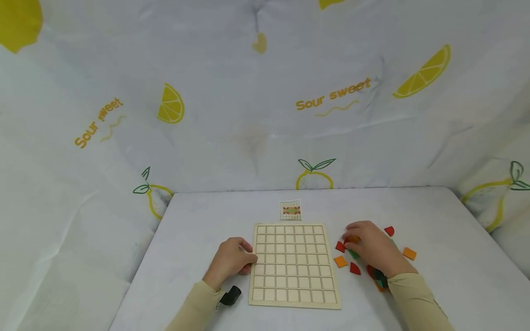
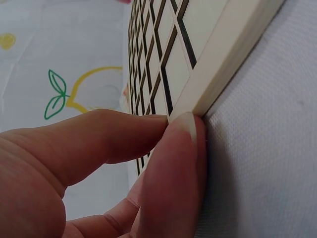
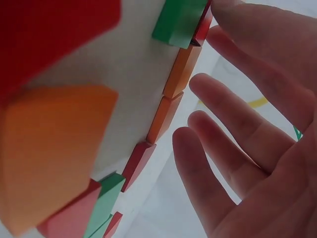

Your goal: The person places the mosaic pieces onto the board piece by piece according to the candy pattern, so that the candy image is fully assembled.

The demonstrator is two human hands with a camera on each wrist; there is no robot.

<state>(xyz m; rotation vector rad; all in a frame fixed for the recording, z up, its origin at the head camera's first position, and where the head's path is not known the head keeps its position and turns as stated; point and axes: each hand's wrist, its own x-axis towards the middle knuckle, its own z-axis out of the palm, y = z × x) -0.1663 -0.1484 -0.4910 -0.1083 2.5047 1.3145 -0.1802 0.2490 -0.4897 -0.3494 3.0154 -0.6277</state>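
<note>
With my left hand [image 1: 233,257] I am pinching the left edge of the gridded board [image 1: 295,258] lying on the table [image 1: 198,220], while my right hand [image 1: 376,246] is hanging over coloured pieces [image 1: 341,261] on its right, whether pinching one I cannot tell.

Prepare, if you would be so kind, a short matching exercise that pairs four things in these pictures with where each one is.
Column 1
1. Pattern card
2. Left hand
3. Wooden grid board
4. Right hand

Column 2
A. Between the person's two hands
B. At the loose coloured tiles, right of the board
C. Beyond the board's far edge, toward the printed backdrop
D. Touching the board's left edge

Right pairs: 1-C, 2-D, 3-A, 4-B
</note>
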